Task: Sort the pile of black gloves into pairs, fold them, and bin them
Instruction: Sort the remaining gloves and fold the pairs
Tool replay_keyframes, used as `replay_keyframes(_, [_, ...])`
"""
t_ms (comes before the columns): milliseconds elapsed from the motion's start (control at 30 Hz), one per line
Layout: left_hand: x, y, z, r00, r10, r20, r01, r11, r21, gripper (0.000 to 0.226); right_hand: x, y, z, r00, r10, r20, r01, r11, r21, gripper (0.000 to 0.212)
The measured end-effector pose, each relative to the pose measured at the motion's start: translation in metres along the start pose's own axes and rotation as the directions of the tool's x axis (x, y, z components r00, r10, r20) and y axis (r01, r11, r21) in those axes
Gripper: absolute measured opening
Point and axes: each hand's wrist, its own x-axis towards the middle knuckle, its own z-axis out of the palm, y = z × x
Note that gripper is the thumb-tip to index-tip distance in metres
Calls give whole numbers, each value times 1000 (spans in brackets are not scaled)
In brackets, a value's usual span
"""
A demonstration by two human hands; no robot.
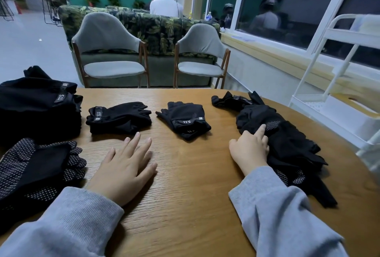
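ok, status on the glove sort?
Left hand flat on table, holding nothing. Right hand reaching into unsorted pile. Two folded pairs mid-table. Nothing in the way.
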Motion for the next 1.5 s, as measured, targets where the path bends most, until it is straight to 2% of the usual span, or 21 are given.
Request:
replay_keyframes(167, [0, 1, 0, 1000, -17, -20, 16, 999, -27, 63, -1, -2, 1, 1000, 11, 1, -11, 999, 35, 65])
replay_keyframes(267, [-1, 1, 0, 999, -17, -31, 16, 999, -38, 63, -5, -3, -3, 998, -34, -55, 40, 994, 100, 70])
replay_keyframes(367, [0, 1, 0, 999, -11, -30, 9, 999, -45, 63, -12, -8, -9, 975, -130, -181, 157, 977, 145, 70])
replay_keyframes(433, [0, 1, 0, 999, -10, -36, 8, 999, -44, 63, -17, -13, -12, 936, -227, -270, 282, 940, 189, 68])
replay_keyframes(533, [0, 1, 0, 999, -6, -48, 4, 999, -40, 64, -27, -19, -15, 841, -357, -407, 482, 835, 264, 63])
replay_keyframes(700, [0, 1, -1, 993, 49, -112, -57, 996, -69, 70, -47, -29, -11, 694, -453, -560, 688, 648, 327, 53])
replay_keyframes(833, [-4, 9, -1, 918, 161, -361, -285, 903, -321, 67, -67, -35, -8, 636, -500, -588, 756, 559, 342, 48])
replay_keyframes(900, [-7, 19, 0, 855, 178, -487, -375, 860, -346, 67, -75, -37, -9, 595, -525, -608, 790, 524, 319, 48])
replay_keyframes(1033, [-16, 41, -1, 755, 137, -642, -484, 776, -405, 60, -88, -39, -10, 534, -567, -627, 842, 424, 333, 46])
replay_keyframes(1133, [-24, 50, -5, 704, 77, -706, -516, 739, -433, 40, -95, -43, -9, 489, -611, -623, 872, 322, 369, 33])
replay_keyframes(1233, [-28, 52, -7, 709, 4, -705, -503, 703, -502, 25, -100, -45, -6, 483, -650, -587, 871, 283, 402, 30])
replay_keyframes(1333, [-29, 47, -7, 736, -66, -674, -482, 648, -590, 34, -97, -43, -1, 524, -674, -520, 847, 347, 404, 35])
replay_keyframes(1400, [-30, 44, -8, 741, -67, -668, -499, 611, -614, 28, -93, -42, 2, 566, -662, -492, 821, 399, 407, 28])
replay_keyframes(1500, [-32, 44, -12, 736, -35, -676, -525, 601, -603, 23, -89, -40, 3, 597, -660, -456, 793, 399, 461, 16])
